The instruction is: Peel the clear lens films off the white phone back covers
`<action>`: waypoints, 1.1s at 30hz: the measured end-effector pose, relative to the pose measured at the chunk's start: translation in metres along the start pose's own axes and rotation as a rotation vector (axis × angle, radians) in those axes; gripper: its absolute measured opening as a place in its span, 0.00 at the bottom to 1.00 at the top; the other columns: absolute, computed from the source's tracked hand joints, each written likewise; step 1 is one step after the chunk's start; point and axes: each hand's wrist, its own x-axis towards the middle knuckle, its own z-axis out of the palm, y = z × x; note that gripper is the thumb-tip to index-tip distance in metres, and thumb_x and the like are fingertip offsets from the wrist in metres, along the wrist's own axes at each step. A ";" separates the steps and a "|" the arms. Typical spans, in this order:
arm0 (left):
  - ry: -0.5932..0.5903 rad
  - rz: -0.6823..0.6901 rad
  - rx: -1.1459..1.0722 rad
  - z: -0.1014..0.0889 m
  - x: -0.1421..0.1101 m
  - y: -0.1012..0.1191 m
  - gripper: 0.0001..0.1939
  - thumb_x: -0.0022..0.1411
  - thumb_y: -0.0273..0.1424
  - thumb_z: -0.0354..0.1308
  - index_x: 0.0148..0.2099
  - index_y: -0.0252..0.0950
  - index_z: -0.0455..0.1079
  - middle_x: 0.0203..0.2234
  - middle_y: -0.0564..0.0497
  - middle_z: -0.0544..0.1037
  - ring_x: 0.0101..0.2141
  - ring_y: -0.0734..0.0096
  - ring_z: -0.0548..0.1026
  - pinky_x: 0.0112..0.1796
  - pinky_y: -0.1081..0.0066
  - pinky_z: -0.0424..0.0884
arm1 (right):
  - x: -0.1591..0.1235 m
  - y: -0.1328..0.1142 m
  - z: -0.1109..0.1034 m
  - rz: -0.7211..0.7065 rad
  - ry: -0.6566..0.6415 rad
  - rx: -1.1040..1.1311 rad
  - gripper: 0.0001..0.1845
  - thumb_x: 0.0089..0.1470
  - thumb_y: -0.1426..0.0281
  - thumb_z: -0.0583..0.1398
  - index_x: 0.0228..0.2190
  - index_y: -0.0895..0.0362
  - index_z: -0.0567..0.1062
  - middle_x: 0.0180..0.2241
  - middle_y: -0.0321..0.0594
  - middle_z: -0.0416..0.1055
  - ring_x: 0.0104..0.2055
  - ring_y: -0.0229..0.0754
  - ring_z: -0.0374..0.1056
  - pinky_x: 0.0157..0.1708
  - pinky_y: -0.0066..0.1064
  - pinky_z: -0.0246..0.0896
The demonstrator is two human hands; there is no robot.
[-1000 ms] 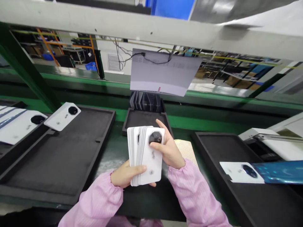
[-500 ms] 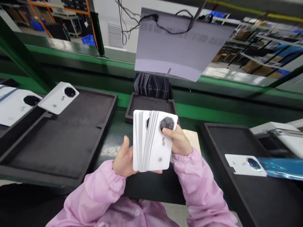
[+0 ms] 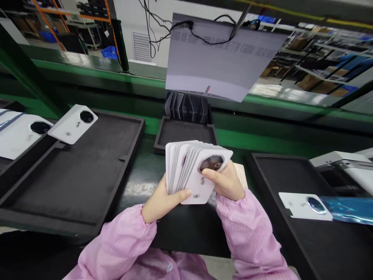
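Note:
A fanned stack of white phone back covers point(image 3: 186, 167) is held up in front of me, tilted away at the top. The front cover shows a dark round camera area and small printed marks. My right hand point(image 3: 229, 179) grips the stack at its right side, thumb pressed on the front cover just under the camera area. At the lower left, my left hand point(image 3: 164, 198) clasps the stack, its thumb across the front and its fingers hidden behind. Beyond the stack sits a small black tray point(image 3: 186, 132) with a row of dark patterned pieces point(image 3: 186, 107) at its back.
At left is a large black tray point(image 3: 67, 182), a white phone cover point(image 3: 74, 124) on its far corner. The right black tray point(image 3: 291, 171) carries another white cover point(image 3: 304, 205) and a blue glossy strip point(image 3: 348, 209). A grey panel point(image 3: 221, 62) hangs ahead; a perforated board point(image 3: 240, 175) lies beside my right hand.
My left hand has closed, its thumb moving onto the front of the stack. The stack has tilted back and its covers are fanned wider at the top.

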 end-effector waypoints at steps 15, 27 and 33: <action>-0.069 -0.037 0.017 0.006 -0.007 -0.001 0.15 0.49 0.30 0.64 0.41 0.33 0.73 0.28 0.47 0.79 0.25 0.66 0.77 0.26 0.71 0.74 | -0.015 -0.016 0.010 -0.013 -0.151 0.088 0.38 0.36 0.67 0.69 0.51 0.50 0.64 0.47 0.43 0.70 0.48 0.50 0.67 0.48 0.42 0.61; -0.294 -0.127 -0.089 0.002 0.002 -0.001 0.17 0.49 0.35 0.64 0.39 0.30 0.71 0.28 0.44 0.79 0.28 0.62 0.78 0.27 0.71 0.74 | -0.003 -0.022 0.019 0.083 -0.262 0.194 0.33 0.42 0.69 0.66 0.51 0.53 0.65 0.51 0.42 0.66 0.55 0.49 0.60 0.52 0.42 0.57; -0.077 -0.120 -0.020 0.011 -0.001 0.000 0.14 0.53 0.34 0.62 0.41 0.35 0.67 0.25 0.49 0.79 0.20 0.68 0.76 0.21 0.73 0.72 | -0.002 -0.025 0.005 0.100 -0.292 0.229 0.37 0.43 0.71 0.66 0.54 0.51 0.61 0.51 0.41 0.66 0.54 0.46 0.62 0.54 0.42 0.55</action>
